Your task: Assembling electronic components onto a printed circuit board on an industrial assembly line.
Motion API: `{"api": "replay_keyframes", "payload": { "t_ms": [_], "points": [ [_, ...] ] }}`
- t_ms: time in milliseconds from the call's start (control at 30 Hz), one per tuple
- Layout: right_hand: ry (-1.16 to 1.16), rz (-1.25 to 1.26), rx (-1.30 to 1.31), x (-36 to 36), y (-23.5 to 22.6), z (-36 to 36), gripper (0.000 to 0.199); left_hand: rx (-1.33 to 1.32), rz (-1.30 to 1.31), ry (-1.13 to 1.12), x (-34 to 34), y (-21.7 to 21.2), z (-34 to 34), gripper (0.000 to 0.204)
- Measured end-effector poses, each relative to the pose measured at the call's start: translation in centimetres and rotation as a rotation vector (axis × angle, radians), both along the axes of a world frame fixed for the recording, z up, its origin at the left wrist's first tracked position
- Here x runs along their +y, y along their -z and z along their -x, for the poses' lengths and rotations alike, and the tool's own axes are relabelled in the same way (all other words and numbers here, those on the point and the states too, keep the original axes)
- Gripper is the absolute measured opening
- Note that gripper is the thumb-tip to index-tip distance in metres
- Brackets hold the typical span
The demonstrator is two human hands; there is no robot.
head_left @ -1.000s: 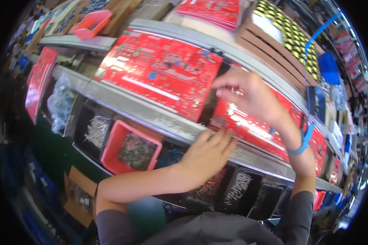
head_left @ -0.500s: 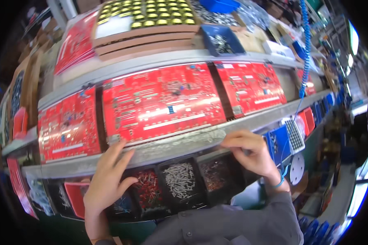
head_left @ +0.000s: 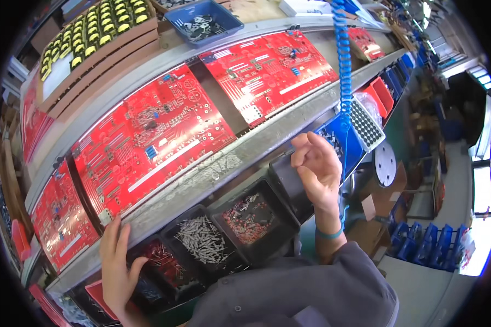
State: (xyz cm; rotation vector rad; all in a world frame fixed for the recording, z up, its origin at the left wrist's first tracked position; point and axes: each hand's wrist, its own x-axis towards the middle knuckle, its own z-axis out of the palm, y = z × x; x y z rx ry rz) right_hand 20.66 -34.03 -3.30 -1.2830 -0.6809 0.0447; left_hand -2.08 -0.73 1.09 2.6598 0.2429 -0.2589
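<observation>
My left hand (head_left: 116, 267) lies at the metal rail, fingers stretched out and thumb apart. Its fingertips reach the near left corner of a large red circuit board (head_left: 153, 139), by a small pale part. Nothing shows in that hand. My right hand (head_left: 319, 169) is raised over the right end of the bins, clear of the boards. Its fingers curl loosely with the thumb apart, and I see nothing held between them. Below the rail, a black bin (head_left: 237, 248) holds small orange components. Beside it are bins of silvery leaded parts (head_left: 202, 240) and red parts (head_left: 161, 261).
More red boards lie on the line to the left (head_left: 63, 218) and right (head_left: 273, 71). A blue coiled hose (head_left: 343, 71) hangs near my right hand. Behind the rail stand a blue bin of parts (head_left: 202, 24) and stacked trays of yellow-topped components (head_left: 101, 32). Blue bins (head_left: 428, 245) sit at right.
My view has swung to the right, tilting the line. The right hand has lifted off the rail and its fingers have loosened. My left hand stays near the board's corner, fingers closer together.
</observation>
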Motion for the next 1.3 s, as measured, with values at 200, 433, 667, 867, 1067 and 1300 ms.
{"api": "replay_keyframes", "payload": {
  "t_ms": [200,433,667,867,1067,1300],
  "points": [
    [0.007,-0.019,-0.01,0.0,-0.4,-0.1,0.065,-0.006,-0.001,0.001,0.0,0.1,-0.1,0.077],
    [0.006,-0.023,0.06,0.0,0.0,0.0,0.063,0.017,-0.005,-0.007,0.0,-0.1,-0.1,0.076],
    [0.093,-0.028,0.189,-0.4,0.1,0.2,0.056,0.043,-0.021,-0.003,-0.2,-0.1,0.0,0.074],
    [0.066,-0.019,0.16,-1.2,1.2,-0.6,0.053,0.042,-0.031,-0.018,-0.7,-0.2,-0.3,0.073],
    [0.216,0.139,0.076,-2.0,2.8,-0.9,0.055,-0.036,-0.026,-0.024,0.0,0.0,-0.8,0.073],
    [0.245,-0.033,0.12,-3.9,3.5,-1.3,0.054,-0.103,0.009,0.01,1.2,0.6,0.2,0.068]
  ]
}}
